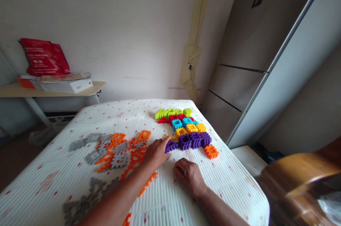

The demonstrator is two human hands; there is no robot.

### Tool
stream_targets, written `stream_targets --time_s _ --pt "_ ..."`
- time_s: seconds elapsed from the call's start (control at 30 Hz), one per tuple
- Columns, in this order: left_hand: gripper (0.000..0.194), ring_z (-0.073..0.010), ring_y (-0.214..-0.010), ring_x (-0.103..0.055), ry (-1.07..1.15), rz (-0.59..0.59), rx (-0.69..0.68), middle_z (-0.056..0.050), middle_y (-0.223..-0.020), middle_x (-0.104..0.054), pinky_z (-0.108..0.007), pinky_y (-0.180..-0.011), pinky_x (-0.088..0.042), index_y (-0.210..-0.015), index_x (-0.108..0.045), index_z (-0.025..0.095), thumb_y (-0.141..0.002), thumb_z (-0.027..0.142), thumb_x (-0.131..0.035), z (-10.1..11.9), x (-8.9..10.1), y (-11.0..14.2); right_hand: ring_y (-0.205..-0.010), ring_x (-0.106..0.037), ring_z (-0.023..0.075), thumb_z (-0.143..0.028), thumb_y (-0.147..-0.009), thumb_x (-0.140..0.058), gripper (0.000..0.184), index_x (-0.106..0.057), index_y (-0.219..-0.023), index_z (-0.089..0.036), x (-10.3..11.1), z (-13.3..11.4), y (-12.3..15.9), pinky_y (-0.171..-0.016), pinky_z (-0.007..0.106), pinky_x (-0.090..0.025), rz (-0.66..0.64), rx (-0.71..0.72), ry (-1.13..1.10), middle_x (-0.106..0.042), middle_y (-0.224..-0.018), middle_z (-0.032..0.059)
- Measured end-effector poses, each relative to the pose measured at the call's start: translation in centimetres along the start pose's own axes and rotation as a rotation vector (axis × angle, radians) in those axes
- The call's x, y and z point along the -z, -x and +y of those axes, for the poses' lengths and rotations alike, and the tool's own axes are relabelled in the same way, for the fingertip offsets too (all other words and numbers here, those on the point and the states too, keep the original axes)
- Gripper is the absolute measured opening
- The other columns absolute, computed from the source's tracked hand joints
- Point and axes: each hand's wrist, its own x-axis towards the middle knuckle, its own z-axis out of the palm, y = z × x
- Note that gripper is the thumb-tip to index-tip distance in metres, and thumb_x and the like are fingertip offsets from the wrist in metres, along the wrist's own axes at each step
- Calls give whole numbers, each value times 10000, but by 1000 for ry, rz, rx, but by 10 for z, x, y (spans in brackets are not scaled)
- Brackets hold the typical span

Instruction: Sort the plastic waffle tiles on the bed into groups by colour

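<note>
My left hand (157,152) reaches to the left end of a row of purple interlocking foam-like tiles (173,145), its thumb and forefinger around the end tile. To the right, that row continues as several purple cube blocks (185,141). My right hand (189,177) rests nearer to me on the cloth, fingers curled in; whatever they may hold is hidden. An orange cube block (211,151) lies beyond it to the right. Behind the purple row stand yellow cubes (191,128), blue cubes (177,124), red tiles (178,117) and lime green pieces (170,113).
Loose orange tiles (116,140) and grey tiles (93,157) spread across the left of the cloth-covered table (53,183). A side table (100,86) bears a red bag (44,57) and a white box (66,86). A refrigerator (239,48) stands right; a wooden chair (295,172) is near the right edge.
</note>
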Motion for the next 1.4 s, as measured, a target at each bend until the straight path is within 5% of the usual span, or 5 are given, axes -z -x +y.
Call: stream_targets --time_s 0.23,0.9,1.4 --pt "549 -214 -1072 -571 -32 -92 -34 -60 -1149 -631 -309 -886 -431 -1300 -463 290 -765 249 -578 6 8 -12 -631 -570 114 -133 -830 -478 169 -580 -706 -183 0 0 0 -593 200 -376 -6 -7 -6 -606 -712 7" --pt "193 -195 -920 -620 -126 -183 -61 -59 -1004 -660 -355 -795 -480 -1021 -608 202 -844 239 -542 21 12 -23 -625 -572 110 -107 -815 -489 167 -575 -694 -183 1 -1 0 -586 193 -369 -7 -12 8 -606 -712 4" --pt "285 -191 -930 -615 -195 -202 -10 -61 -1036 -636 -415 -819 -511 -1073 -589 161 -866 353 -557 31 8 -26 -610 -560 104 -97 -800 -486 165 -570 -686 -181 1 -2 -1 -579 192 -355 -2 -12 14 -593 -697 -3"
